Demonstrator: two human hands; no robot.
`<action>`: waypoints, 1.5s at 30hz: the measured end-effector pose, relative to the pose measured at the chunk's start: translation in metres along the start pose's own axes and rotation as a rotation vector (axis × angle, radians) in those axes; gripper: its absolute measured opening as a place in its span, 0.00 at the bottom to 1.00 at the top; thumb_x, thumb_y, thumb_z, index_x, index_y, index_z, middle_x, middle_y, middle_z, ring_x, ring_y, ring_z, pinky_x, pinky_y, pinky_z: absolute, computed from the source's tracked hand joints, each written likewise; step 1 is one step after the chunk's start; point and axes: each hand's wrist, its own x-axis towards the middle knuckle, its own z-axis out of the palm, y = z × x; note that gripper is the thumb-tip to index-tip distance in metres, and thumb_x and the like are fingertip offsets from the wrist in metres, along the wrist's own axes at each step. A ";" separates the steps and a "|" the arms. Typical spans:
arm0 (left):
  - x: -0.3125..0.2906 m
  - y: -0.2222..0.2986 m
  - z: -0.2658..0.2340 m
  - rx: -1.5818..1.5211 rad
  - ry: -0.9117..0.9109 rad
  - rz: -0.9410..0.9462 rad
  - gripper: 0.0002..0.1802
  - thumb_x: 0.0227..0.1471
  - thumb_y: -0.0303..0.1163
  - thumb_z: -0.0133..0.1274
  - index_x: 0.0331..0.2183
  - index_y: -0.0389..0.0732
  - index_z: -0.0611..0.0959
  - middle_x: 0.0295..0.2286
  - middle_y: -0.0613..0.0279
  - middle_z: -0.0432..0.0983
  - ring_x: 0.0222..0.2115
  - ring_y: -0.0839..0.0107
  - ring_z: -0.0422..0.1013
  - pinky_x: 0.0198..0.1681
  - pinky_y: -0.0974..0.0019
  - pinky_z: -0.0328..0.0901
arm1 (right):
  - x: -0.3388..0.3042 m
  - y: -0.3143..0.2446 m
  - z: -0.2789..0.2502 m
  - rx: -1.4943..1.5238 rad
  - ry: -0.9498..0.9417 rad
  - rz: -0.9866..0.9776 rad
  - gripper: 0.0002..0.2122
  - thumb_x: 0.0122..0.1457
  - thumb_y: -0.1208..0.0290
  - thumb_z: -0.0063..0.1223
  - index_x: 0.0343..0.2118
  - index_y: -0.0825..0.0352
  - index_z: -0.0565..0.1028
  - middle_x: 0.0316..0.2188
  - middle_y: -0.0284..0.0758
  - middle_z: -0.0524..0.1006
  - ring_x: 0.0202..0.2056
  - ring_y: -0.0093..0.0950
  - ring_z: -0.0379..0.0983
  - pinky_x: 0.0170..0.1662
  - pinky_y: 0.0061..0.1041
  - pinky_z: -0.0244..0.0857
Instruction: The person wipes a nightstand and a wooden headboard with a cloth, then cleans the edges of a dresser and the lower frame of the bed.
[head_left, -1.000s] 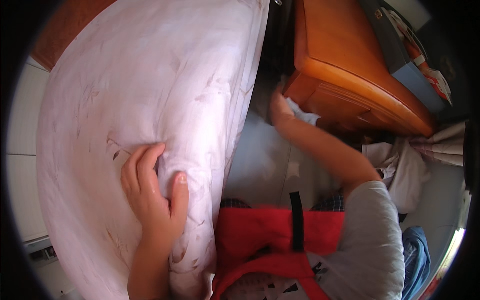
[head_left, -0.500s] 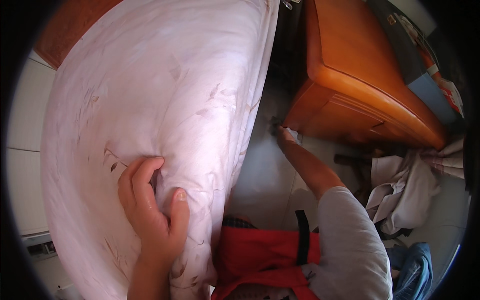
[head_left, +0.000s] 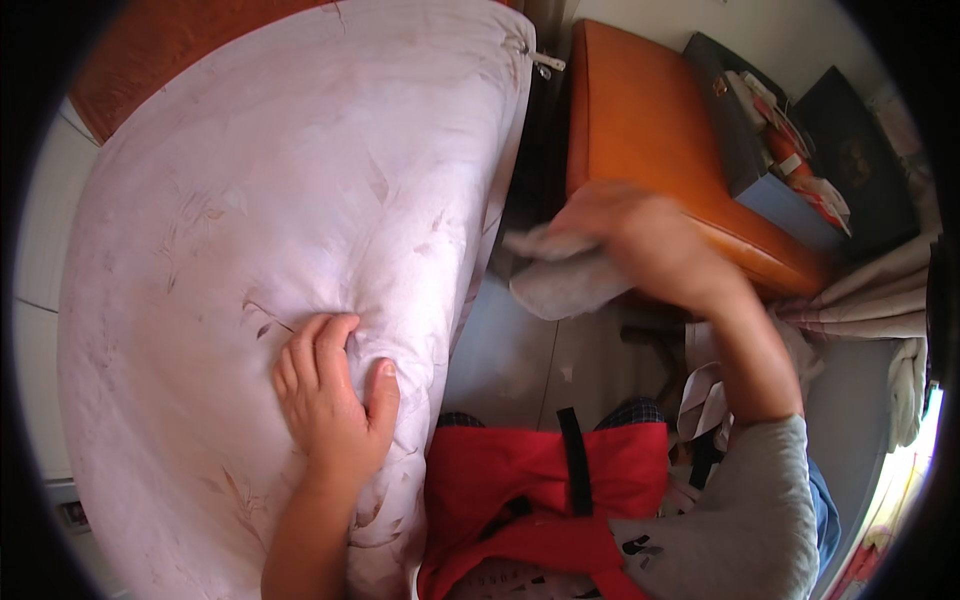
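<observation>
My left hand [head_left: 328, 395] rests on the pale pink, leaf-patterned bedding [head_left: 230, 330], near the bed's right edge. Its fingers are a little bent, with the thumb apart, and nothing shows in its grasp. My right hand [head_left: 635, 240], smeared by motion, is raised in front of the orange-brown wooden cabinet [head_left: 640, 110]. A crumpled greyish cloth [head_left: 565, 285] hangs from its grip over the gap beside the bed. The cloth's exact kind is hard to make out.
An open dark box [head_left: 735, 130] holding assorted items stands on the cabinet. Grey floor tiles [head_left: 505, 345] lie between bed and cabinet. Pale fabric [head_left: 700, 395] is heaped at the right, below a curtain [head_left: 880, 290]. A red apron [head_left: 550, 465] covers my lap.
My right hand has come up from low by the cabinet's base, bringing the greyish cloth with it. My left hand stays on the bedding; the view has shifted.
</observation>
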 end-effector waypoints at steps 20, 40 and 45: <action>-0.154 -0.012 -0.105 0.026 -0.153 0.098 0.32 0.48 0.48 0.44 0.49 0.35 0.66 0.49 0.45 0.58 0.50 0.48 0.54 0.53 0.45 0.46 | -0.045 0.062 -0.007 -0.434 0.204 0.574 0.26 0.54 0.49 0.41 0.54 0.55 0.59 0.55 0.36 0.57 0.54 0.40 0.53 0.57 0.39 0.44; -0.334 -0.049 -0.169 0.120 -0.435 0.046 0.33 0.46 0.57 0.37 0.49 0.47 0.69 0.54 0.55 0.55 0.57 0.51 0.45 0.57 0.42 0.34 | -0.048 0.085 -0.025 -0.391 -0.030 0.315 0.30 0.49 0.67 0.50 0.57 0.60 0.54 0.58 0.40 0.51 0.58 0.44 0.45 0.59 0.39 0.43; -0.334 -0.045 -0.170 0.085 -0.403 0.001 0.31 0.49 0.51 0.38 0.52 0.47 0.64 0.53 0.57 0.56 0.56 0.58 0.48 0.57 0.47 0.35 | -0.032 0.051 -0.031 -0.335 -0.090 0.446 0.32 0.47 0.76 0.49 0.57 0.60 0.53 0.58 0.39 0.50 0.58 0.44 0.44 0.59 0.41 0.42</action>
